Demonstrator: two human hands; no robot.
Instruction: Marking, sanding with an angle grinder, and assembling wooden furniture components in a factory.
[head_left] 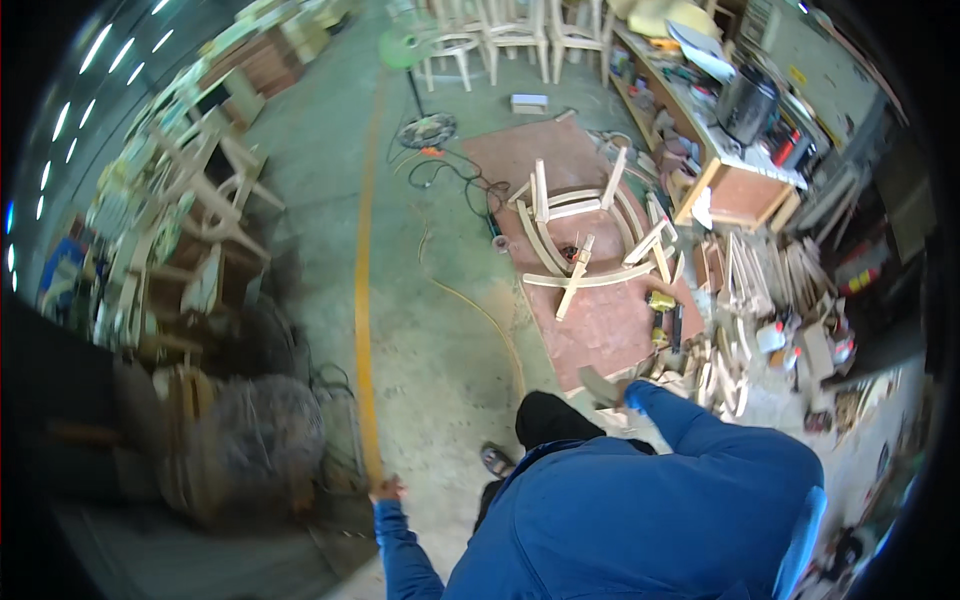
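Observation:
My left hand (388, 489) hangs low at my side, above the yellow floor line (364, 300). Its fingers look loosely apart, with nothing seen in them. My right hand (621, 400), mostly hidden by its blue cuff, is closed on a flat tan wooden piece (597, 385) beside the near edge of a reddish-brown board (590, 345). Farther along that board stands a partly assembled wooden chair frame (585, 280) with curved rails and short legs. A yellow-and-black power tool (660, 312), perhaps a nail gun, lies to the right of the frame.
Loose wooden parts (722, 375) pile up on the right, below a cluttered workbench (690, 110) bearing a black container (750, 103). A green stand fan (402, 50), cables (450, 170) and wooden chairs (520, 40) are ahead. Stacked furniture frames (215, 185) line the left.

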